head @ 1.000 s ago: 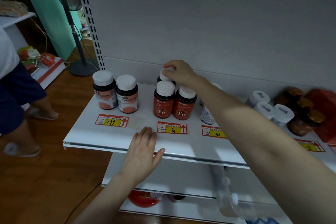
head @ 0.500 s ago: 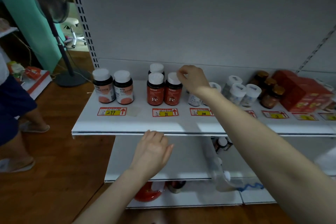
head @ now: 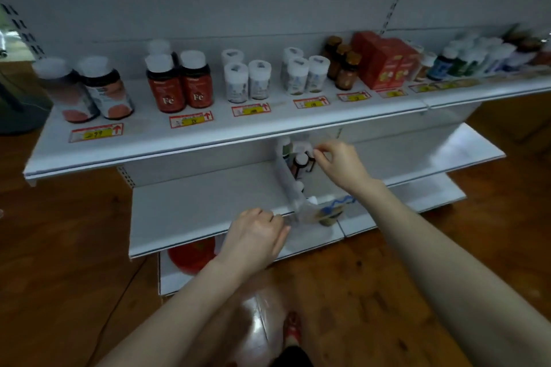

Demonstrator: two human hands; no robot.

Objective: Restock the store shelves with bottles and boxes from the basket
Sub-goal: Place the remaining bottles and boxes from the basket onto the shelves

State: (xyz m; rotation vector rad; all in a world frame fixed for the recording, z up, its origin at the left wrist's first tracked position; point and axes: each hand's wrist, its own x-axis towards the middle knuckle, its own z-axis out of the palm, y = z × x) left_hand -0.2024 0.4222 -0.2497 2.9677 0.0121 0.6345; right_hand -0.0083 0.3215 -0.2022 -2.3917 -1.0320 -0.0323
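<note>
While the white metal top shelf (head: 208,143) carried full rows, the work sat one level down. At the far left of that top shelf stood dark round bottles with white caps and orange labels (head: 110,92), then red round bottles marked Fe (head: 179,86). Each group was upright behind its price tag with labels facing out, as a shopper would want them.

Below, the left grip (head: 256,235) was clenched on the near corner of the clear plastic basket (head: 287,185), fingers curled at its rim. I judged this hold was meant to steady the light bin on the white middle shelf (head: 193,208) while the other grip worked inside it. The basket lay with its long axis running front to back, near end close to the shelf's front edge, far end under the top shelf.

Toward that far end a small brown bottle with a white cap (head: 301,164) stood upright in the basket, long axis vertical, cap up, so the cap was the easy place to take it. The right grip (head: 340,164) hung just over that end, fingertips (head: 318,154) curled at a cap. Blur hid whether they had closed on it or only touched it — I could not tell.

Farther right on the top shelf stood amber glass bottles (head: 347,71), then red cardboard boxes (head: 384,62), all upright.
</note>
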